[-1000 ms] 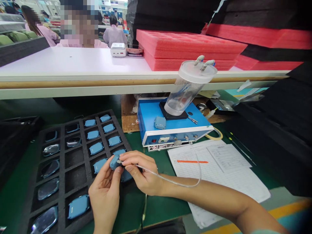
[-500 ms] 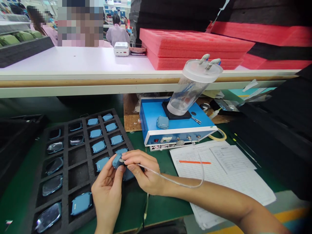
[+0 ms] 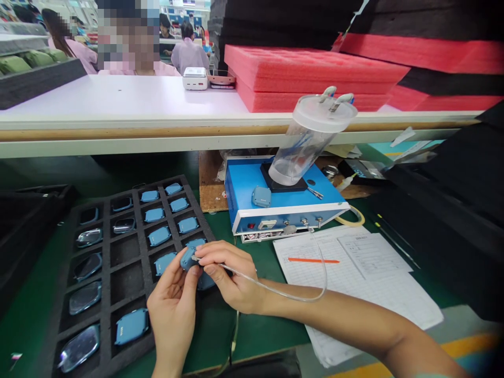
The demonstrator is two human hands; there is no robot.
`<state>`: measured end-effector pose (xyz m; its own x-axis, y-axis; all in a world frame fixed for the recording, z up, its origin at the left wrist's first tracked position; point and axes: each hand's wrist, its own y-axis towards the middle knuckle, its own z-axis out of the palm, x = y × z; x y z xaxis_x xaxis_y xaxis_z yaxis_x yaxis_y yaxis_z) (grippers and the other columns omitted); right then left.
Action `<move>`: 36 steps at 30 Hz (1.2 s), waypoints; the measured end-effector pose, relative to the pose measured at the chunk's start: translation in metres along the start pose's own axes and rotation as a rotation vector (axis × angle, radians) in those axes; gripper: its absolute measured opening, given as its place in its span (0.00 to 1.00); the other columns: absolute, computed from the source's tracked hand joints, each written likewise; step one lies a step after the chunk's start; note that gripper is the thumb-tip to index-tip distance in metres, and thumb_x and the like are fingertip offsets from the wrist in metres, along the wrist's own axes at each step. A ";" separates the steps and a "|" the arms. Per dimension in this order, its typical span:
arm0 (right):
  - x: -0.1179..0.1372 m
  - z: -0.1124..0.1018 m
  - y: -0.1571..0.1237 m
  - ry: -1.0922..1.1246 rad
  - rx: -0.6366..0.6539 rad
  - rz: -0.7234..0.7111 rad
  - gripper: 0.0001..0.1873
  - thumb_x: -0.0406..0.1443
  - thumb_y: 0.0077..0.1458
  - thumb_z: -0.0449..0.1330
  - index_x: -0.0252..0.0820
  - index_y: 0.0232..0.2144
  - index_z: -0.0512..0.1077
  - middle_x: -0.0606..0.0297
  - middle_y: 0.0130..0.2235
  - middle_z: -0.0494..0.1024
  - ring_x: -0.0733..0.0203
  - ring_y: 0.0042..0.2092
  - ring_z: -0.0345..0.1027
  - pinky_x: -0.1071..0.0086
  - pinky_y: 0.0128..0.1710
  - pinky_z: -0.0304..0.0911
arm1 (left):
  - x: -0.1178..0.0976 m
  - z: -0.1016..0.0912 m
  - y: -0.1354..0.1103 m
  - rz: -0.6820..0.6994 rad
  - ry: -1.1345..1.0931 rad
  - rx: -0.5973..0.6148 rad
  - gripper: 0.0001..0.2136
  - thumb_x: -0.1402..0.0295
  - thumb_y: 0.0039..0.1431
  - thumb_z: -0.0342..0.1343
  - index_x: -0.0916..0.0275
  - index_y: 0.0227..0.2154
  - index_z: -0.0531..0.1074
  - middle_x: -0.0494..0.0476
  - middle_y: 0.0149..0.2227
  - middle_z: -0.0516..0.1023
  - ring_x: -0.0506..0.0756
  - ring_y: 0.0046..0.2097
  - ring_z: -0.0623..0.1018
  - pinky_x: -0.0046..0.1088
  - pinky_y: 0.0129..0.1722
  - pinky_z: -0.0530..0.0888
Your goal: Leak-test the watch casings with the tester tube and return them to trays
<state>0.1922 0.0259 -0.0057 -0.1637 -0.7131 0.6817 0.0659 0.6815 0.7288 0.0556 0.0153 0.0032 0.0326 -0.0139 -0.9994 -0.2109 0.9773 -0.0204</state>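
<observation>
A small blue watch case is pinched between the thumb and fingers of my left hand, above the right part of a black foam tray. My right hand grips the end of a clear thin tube and holds its tip against the case. From there the tube loops over my right forearm and up to the front of a blue box-shaped machine. Several similar blue cases and dark glassy watch-like pieces lie in the tray's compartments. My fingers hide part of the held case.
On the machine stand a tilted clear cylinder, another blue case and small metal tips. Papers with an orange stick lie to the right. A shelf above carries red foam; people sit beyond.
Both hands keep the same hold, with the tube tip still at the watch case. The whole view has shifted very slightly; nothing is picked up or let go.
</observation>
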 end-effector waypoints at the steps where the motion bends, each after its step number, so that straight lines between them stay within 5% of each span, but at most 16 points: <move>1: 0.001 0.000 0.000 -0.001 0.007 0.000 0.08 0.35 0.70 0.58 0.43 0.43 0.78 0.55 0.43 0.86 0.54 0.49 0.82 0.58 0.51 0.78 | 0.000 0.000 0.000 0.004 -0.006 0.000 0.23 0.57 0.52 0.72 0.62 0.49 0.82 0.65 0.49 0.86 0.67 0.50 0.86 0.44 0.52 0.83; 11: 0.012 -0.001 0.006 -0.039 0.023 -0.027 0.07 0.34 0.69 0.59 0.43 0.42 0.79 0.56 0.43 0.86 0.56 0.48 0.82 0.62 0.51 0.78 | 0.004 -0.005 0.003 0.006 -0.054 0.024 0.23 0.58 0.52 0.72 0.62 0.49 0.80 0.65 0.51 0.85 0.63 0.53 0.84 0.40 0.56 0.80; 16: 0.027 -0.024 0.003 -0.078 0.042 -0.125 0.07 0.32 0.68 0.61 0.41 0.46 0.77 0.52 0.46 0.85 0.56 0.50 0.81 0.62 0.52 0.77 | -0.024 0.002 0.012 -0.052 -0.196 0.058 0.19 0.60 0.49 0.72 0.62 0.43 0.77 0.59 0.43 0.83 0.60 0.46 0.84 0.34 0.45 0.82; 19: 0.031 -0.045 -0.012 -0.187 0.087 -0.082 0.08 0.30 0.66 0.62 0.41 0.47 0.77 0.52 0.48 0.84 0.56 0.50 0.80 0.63 0.52 0.77 | -0.055 0.020 0.020 0.013 -0.229 0.164 0.17 0.60 0.50 0.70 0.61 0.40 0.73 0.52 0.35 0.78 0.54 0.38 0.81 0.29 0.38 0.79; 23: 0.025 -0.071 -0.035 -0.334 0.214 -0.020 0.16 0.26 0.65 0.58 0.40 0.53 0.74 0.51 0.50 0.82 0.54 0.53 0.79 0.60 0.53 0.77 | -0.090 0.070 0.039 0.304 0.045 0.299 0.15 0.60 0.54 0.69 0.60 0.38 0.72 0.44 0.26 0.67 0.49 0.28 0.73 0.25 0.34 0.73; 29: 0.019 -0.101 -0.036 -0.700 0.470 0.559 0.14 0.29 0.66 0.57 0.40 0.50 0.78 0.55 0.47 0.82 0.55 0.43 0.79 0.62 0.44 0.73 | -0.116 0.139 0.076 0.407 0.837 0.570 0.19 0.55 0.58 0.63 0.65 0.45 0.79 0.60 0.36 0.81 0.61 0.41 0.80 0.34 0.43 0.74; 36: 0.016 -0.095 -0.022 -0.787 0.559 0.749 0.08 0.34 0.61 0.66 0.42 0.43 0.80 0.58 0.44 0.83 0.50 0.43 0.79 0.65 0.38 0.65 | -0.117 0.149 0.079 0.384 0.973 0.661 0.22 0.56 0.52 0.69 0.67 0.44 0.81 0.67 0.41 0.83 0.68 0.47 0.80 0.40 0.45 0.72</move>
<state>0.2813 -0.0162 -0.0049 -0.8307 0.0482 0.5546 -0.0006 0.9962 -0.0875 0.1808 0.1253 0.1232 -0.7215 0.4221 -0.5489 0.4965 0.8679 0.0146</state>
